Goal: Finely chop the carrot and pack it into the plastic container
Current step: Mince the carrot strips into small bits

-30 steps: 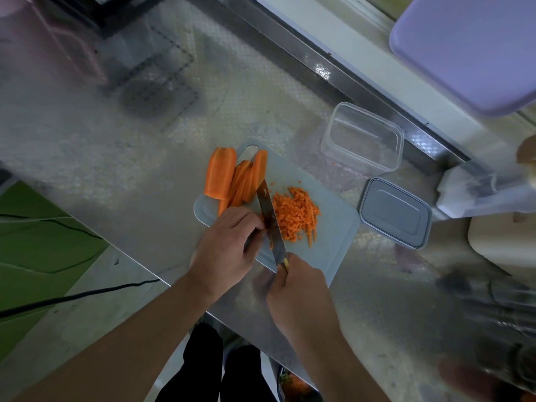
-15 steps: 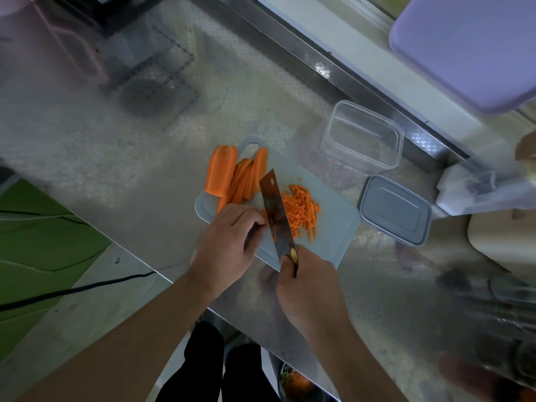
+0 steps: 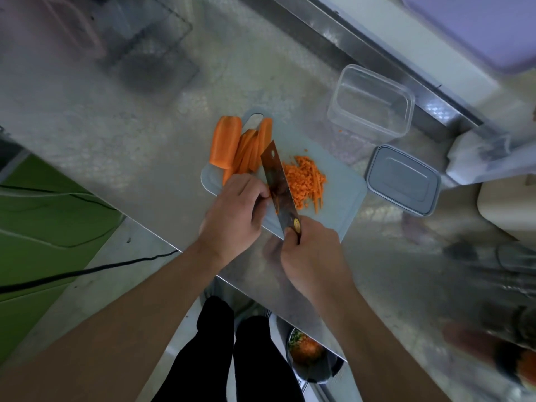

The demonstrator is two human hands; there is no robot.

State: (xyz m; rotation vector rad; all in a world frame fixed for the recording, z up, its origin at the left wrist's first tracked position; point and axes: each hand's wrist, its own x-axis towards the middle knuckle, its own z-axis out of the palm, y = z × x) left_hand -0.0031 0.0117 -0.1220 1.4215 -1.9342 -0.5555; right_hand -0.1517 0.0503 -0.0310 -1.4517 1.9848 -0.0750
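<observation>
A pale blue cutting board (image 3: 342, 198) lies on the steel counter. At its far left end sit a thick carrot piece (image 3: 225, 142) and several carrot slices (image 3: 251, 150). A heap of finely chopped carrot (image 3: 304, 181) lies right of the knife blade (image 3: 278, 184). My right hand (image 3: 313, 256) grips the knife handle, and the blade is tilted with its flat side showing. My left hand (image 3: 236, 211), fingers curled, holds carrot strips against the board beside the blade; the strips are mostly hidden under it. An empty clear plastic container (image 3: 372, 104) stands beyond the board.
The container's grey lid (image 3: 403, 179) lies right of the board. A purple tray (image 3: 475, 27) is at the top right. A white object (image 3: 481, 152) stands at the right edge. The counter's near edge runs diagonally under my wrists. A bowl of scraps (image 3: 307, 352) sits below.
The knife lifted from a flat chopping stroke and tilted so its side faces up. My right hand shifted slightly right. The left hand kept its place on the strips.
</observation>
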